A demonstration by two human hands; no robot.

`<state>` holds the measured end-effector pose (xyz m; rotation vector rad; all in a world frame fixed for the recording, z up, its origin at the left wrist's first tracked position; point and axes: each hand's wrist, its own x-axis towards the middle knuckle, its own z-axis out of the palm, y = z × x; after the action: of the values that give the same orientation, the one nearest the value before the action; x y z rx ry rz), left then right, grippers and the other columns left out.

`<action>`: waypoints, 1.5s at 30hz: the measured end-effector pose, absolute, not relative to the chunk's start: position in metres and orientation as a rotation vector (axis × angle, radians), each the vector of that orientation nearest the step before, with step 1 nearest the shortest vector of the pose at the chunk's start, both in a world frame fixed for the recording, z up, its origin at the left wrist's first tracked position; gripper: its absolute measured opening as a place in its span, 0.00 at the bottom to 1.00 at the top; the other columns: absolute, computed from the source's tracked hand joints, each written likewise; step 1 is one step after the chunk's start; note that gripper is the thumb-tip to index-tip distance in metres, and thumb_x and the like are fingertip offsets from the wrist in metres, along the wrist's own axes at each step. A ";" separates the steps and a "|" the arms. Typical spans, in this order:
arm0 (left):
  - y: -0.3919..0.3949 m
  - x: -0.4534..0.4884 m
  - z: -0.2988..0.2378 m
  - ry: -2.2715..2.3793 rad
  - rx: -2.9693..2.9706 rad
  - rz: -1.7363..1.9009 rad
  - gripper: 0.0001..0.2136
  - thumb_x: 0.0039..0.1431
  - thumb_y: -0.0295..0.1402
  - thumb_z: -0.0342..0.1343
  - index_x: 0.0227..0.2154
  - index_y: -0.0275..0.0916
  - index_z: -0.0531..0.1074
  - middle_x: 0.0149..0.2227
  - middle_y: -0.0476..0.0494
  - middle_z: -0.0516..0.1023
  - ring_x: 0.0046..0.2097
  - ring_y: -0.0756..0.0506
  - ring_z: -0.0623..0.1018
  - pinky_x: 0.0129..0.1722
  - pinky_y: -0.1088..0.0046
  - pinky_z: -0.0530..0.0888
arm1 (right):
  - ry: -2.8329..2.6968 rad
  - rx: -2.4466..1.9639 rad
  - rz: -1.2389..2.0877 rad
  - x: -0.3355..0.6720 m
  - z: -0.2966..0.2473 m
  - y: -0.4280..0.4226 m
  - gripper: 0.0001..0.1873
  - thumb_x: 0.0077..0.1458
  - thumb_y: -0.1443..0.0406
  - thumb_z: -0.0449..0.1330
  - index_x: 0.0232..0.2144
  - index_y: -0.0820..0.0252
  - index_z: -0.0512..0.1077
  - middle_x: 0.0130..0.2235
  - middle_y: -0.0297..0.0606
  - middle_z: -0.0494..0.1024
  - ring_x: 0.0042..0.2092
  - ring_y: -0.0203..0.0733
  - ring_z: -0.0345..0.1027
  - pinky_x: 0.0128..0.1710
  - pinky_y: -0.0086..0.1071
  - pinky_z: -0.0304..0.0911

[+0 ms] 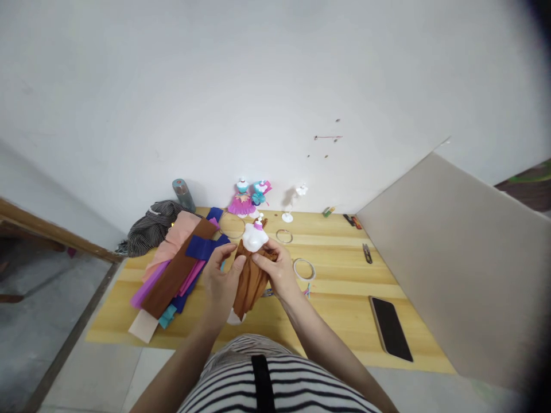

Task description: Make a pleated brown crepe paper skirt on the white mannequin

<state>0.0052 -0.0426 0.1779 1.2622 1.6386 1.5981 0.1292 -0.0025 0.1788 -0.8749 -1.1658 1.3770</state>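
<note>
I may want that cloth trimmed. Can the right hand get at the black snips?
Probably yes, once freed: the right hand grips the brown cloth with the left hand. The snips lie to its right on the table; only a flat white ring lies between.

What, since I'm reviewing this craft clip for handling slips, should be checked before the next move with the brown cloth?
1. Left hand and right hand both grip the brown cloth: ok.
2. White bust upright atop the cloth: ok.
3. Cloth fastened round the bust: cannot tell.
4. Snips lie on the table, apart from the hands: ok.
5. Phone flat on the table, away from the hands: ok.
</note>
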 end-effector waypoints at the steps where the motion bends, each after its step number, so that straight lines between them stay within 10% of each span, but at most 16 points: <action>1: -0.044 0.006 0.179 1.652 1.299 1.632 0.07 0.54 0.33 0.58 0.36 0.38 0.73 0.39 0.42 0.77 0.42 0.45 0.77 0.46 0.65 0.72 | -1.172 -0.879 1.370 0.129 0.179 -0.003 0.12 0.42 0.60 0.65 0.31 0.58 0.74 0.31 0.34 0.76 0.34 0.42 0.69 0.39 0.34 0.63; 45: -0.023 -0.013 0.169 0.941 0.856 1.367 0.12 0.41 0.29 0.66 0.32 0.36 0.77 0.31 0.47 0.80 0.34 0.49 0.76 0.38 0.74 0.70 | -1.326 -1.046 1.237 0.125 0.201 -0.011 0.10 0.41 0.65 0.64 0.31 0.58 0.73 0.24 0.29 0.68 0.25 0.33 0.56 0.25 0.28 0.54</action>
<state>-0.0133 -0.0231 0.1689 0.8564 0.9407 1.3673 0.1250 -0.0110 0.2011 -1.0459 -1.3260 1.2371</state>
